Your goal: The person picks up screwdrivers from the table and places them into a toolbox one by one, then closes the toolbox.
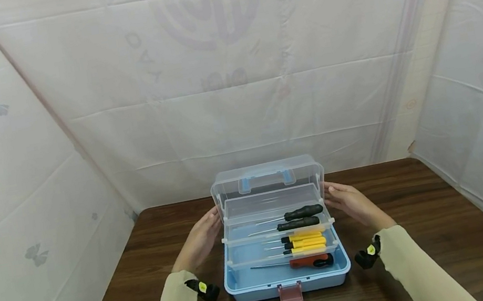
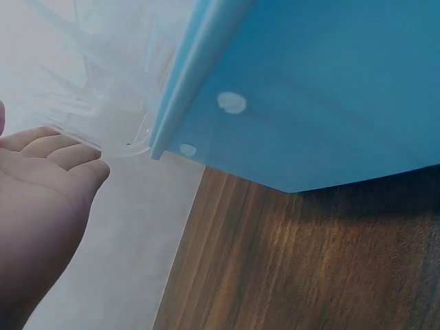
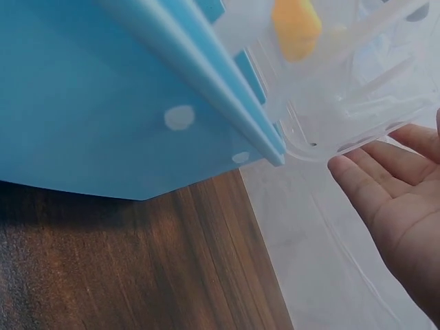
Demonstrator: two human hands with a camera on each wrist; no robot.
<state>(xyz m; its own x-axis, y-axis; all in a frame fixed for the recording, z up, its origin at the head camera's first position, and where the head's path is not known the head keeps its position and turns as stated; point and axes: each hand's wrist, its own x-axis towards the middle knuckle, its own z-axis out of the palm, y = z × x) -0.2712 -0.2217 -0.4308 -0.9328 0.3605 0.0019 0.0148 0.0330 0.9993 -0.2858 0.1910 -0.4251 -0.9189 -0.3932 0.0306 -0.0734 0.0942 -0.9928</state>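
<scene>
A blue toolbox point(image 1: 251, 296) stands on the table with its clear lid point(image 1: 268, 168) raised at the back. Two black-handled screwdrivers point(image 1: 302, 212) and several yellow-handled screwdrivers point(image 1: 307, 242) lie in the clear trays point(image 1: 242, 238). In the blue base is a screwdriver with an orange and black handle point(image 1: 303, 263). My left hand point(image 1: 200, 241) reaches along the left side, its fairly straight fingers against the lid's outer face in the left wrist view. On the right, my right hand point(image 1: 356, 203) mirrors this, fingertips at the lid's back edge. Neither hand grips anything.
The dark wooden table point(image 1: 427, 226) extends to both sides of the box. White sheeting point(image 1: 236, 119) hangs behind and along both sides. A reddish latch point(image 1: 290, 294) hangs down at the box's front.
</scene>
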